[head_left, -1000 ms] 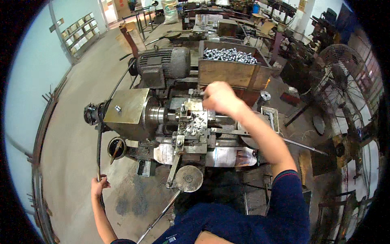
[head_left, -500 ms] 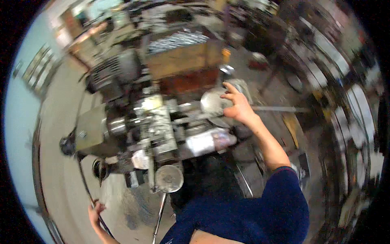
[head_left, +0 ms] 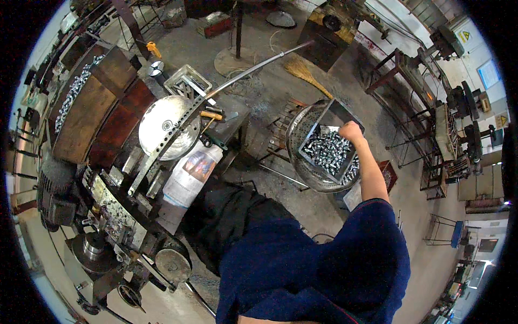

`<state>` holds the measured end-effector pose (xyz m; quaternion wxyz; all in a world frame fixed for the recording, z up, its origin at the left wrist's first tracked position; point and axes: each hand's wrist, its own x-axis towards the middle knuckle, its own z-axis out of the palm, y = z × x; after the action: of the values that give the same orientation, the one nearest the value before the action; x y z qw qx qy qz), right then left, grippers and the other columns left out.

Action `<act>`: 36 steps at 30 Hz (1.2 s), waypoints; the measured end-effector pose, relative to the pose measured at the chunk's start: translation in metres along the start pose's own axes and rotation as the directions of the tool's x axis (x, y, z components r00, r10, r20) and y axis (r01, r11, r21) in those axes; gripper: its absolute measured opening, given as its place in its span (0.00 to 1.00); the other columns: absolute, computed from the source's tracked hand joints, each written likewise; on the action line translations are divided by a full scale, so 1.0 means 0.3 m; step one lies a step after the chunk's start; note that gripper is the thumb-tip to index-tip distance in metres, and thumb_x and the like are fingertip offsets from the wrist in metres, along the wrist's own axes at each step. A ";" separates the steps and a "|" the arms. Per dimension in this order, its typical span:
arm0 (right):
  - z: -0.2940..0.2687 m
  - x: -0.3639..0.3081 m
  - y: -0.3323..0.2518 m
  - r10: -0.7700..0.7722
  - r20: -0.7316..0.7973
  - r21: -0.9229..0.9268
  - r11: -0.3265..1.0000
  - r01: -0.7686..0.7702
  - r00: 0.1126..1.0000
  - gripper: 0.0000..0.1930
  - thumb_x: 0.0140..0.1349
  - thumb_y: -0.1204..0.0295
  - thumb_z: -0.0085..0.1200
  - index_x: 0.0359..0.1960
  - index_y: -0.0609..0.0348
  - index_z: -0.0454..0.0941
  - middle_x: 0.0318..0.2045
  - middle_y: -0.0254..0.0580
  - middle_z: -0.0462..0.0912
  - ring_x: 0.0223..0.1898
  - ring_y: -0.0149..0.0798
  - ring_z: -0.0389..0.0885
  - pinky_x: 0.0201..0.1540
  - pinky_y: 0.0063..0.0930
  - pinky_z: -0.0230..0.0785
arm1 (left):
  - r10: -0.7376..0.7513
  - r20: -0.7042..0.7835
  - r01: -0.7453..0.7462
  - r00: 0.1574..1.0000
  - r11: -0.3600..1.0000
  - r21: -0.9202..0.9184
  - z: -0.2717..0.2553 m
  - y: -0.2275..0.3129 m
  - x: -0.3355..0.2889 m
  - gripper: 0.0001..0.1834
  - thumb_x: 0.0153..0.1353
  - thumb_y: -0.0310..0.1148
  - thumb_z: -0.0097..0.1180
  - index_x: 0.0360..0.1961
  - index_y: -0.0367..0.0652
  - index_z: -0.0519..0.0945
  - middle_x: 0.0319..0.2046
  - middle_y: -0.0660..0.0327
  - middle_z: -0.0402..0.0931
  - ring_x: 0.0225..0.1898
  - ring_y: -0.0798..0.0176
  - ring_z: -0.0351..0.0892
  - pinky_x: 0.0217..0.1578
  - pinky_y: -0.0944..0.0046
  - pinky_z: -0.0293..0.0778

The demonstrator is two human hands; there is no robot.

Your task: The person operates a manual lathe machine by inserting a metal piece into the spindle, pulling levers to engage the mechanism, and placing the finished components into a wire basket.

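Note:
My right hand (head_left: pixel 351 131) is over a grey rectangular metal bin (head_left: pixel 322 120) on my right, close to the bin's far right wall. Its fingers are curled closed, and what they hold, if anything, is hidden. Below and left of the hand lies a heap of small shiny metal pieces (head_left: pixel 328 154) inside the bin. The bin rests in a round perforated metal basin (head_left: pixel 294 135), which has more such pieces at its lower right. My left hand is out of the picture.
At left stands a lathe-like machine (head_left: pixel 93 245) with a round metal disc (head_left: pixel 171 127), a long perforated bar (head_left: pixel 167 143) and a printed sheet (head_left: pixel 190 174). Beyond it sits a brown box (head_left: pixel 86 127) of metal pieces. A straw broom (head_left: pixel 305 75) lies on the floor beyond the basin.
My view has swung right, bringing the basin and bin in. My right hand has moved from near the disc to the bin, and its spread fingers have closed. My left hand has left view.

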<state>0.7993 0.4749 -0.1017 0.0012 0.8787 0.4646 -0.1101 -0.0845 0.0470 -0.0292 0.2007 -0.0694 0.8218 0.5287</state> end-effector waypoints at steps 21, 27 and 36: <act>0.062 0.135 -0.153 -0.192 0.409 -0.500 0.771 0.395 0.892 0.11 0.41 0.68 0.54 0.24 0.62 0.80 0.30 0.50 0.81 0.31 0.42 0.81 0.32 0.36 0.73 | 0.174 0.153 -0.181 0.973 0.983 0.029 -0.100 0.040 -0.083 0.22 0.54 0.41 0.57 0.40 0.31 0.71 0.24 0.56 0.74 0.22 0.64 0.75 0.28 0.64 0.76; -0.134 0.113 -0.316 -0.606 0.185 0.443 0.754 0.485 0.774 0.11 0.50 0.73 0.47 0.23 0.69 0.78 0.22 0.42 0.79 0.24 0.34 0.76 0.24 0.26 0.67 | 0.118 0.154 -0.110 0.981 0.992 -0.059 -0.134 0.013 -0.087 0.22 0.54 0.39 0.55 0.41 0.30 0.71 0.25 0.53 0.75 0.23 0.60 0.78 0.27 0.65 0.77; -0.322 -0.803 -1.472 -0.968 -0.062 0.799 -0.195 0.569 -0.245 0.17 0.37 0.83 0.40 0.28 0.68 0.80 0.33 0.48 0.80 0.32 0.36 0.78 0.34 0.27 0.70 | 0.221 0.121 -0.224 0.968 0.975 0.013 -0.115 0.004 -0.079 0.22 0.52 0.39 0.57 0.41 0.31 0.72 0.23 0.55 0.76 0.22 0.64 0.77 0.25 0.67 0.74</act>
<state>0.3262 0.5393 0.0838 -0.1825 0.1044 0.8441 -0.4931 -0.0721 0.0143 -0.0062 0.1898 0.0574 0.8180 0.5400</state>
